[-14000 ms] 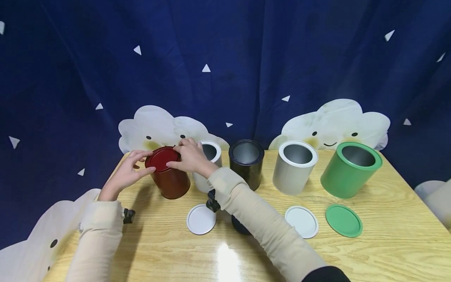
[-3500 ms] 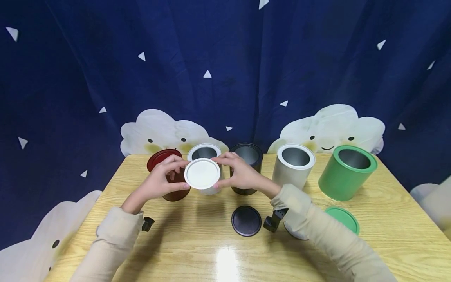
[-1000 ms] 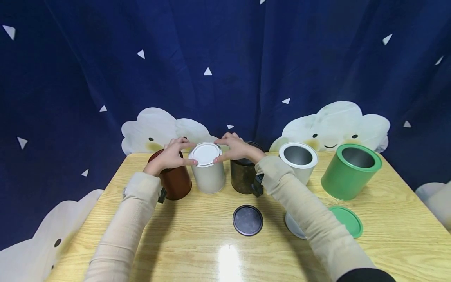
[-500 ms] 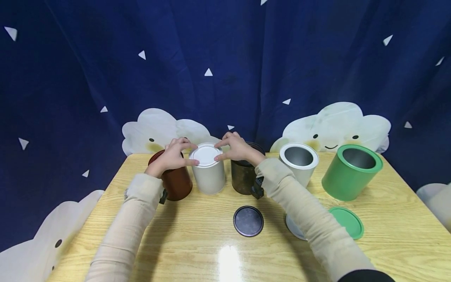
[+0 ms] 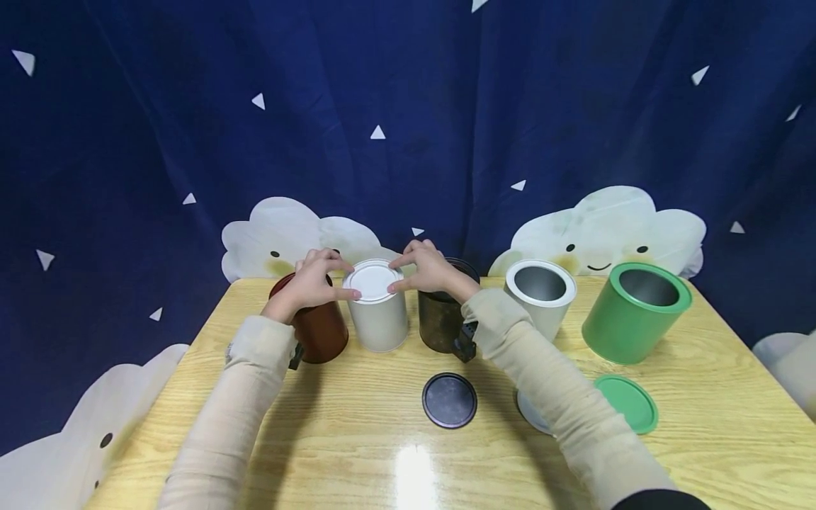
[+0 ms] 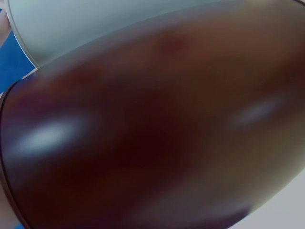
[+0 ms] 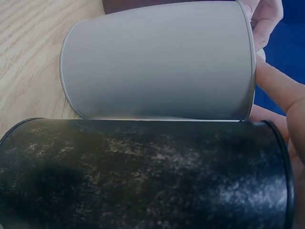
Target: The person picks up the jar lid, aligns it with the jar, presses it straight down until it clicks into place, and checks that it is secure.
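A white lid (image 5: 372,278) lies flat over the mouth of a whitish metal can (image 5: 380,326) standing on the table. From the left, my left hand (image 5: 312,283) grips the lid's edge, thumb in front and fingers behind. My right hand (image 5: 430,271) holds the opposite edge the same way. In the right wrist view, the right thumb (image 7: 279,86) is at the can's rim. Beside the left hand stands a dark red can (image 5: 324,333), its top mostly covered by that hand. A black can (image 5: 438,322) stands under the right wrist and fills the lower right wrist view.
On the right stand an uncovered whitish can (image 5: 547,312) and an uncovered green can (image 5: 615,329). In front lie a black lid (image 5: 449,400), a green lid (image 5: 627,402) and a second white lid (image 5: 530,412), partly hidden by the right sleeve. A dark blue curtain (image 5: 408,106) hangs behind the table.
Earlier both hands were at the red can's lid, then held the white lid in the air. It has since come down onto the whitish can. Over the last second the hands barely move.
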Available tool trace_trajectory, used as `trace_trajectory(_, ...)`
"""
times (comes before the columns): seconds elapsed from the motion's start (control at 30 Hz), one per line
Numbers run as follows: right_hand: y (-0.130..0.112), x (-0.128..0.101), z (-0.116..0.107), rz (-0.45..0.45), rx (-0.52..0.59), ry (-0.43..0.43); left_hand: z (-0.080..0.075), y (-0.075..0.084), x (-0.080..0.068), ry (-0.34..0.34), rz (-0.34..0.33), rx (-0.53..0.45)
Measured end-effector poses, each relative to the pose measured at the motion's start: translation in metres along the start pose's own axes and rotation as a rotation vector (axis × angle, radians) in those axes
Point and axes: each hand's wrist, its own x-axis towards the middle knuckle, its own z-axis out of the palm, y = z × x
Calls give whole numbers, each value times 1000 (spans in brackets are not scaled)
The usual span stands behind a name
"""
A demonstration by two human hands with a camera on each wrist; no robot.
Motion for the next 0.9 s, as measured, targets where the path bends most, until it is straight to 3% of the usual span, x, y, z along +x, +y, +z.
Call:
trace_trajectory(0.17, -1, -2, 1, 5, 8, 12, -2, 3, -2, -24, -9, 37)
trace_trajectory(0.33, -1, -7, -3, -34, 73, 76, -5, 9, -5, -33, -6, 61)
trace_trajectory(0.47, -1, -13, -7, -61, 114, 130, -6, 13, -10, 12, 24, 35)
trace_trajectory(0.9, -1, -46, -18, -62, 163, 172, 0, 24, -24, 144, 182, -84)
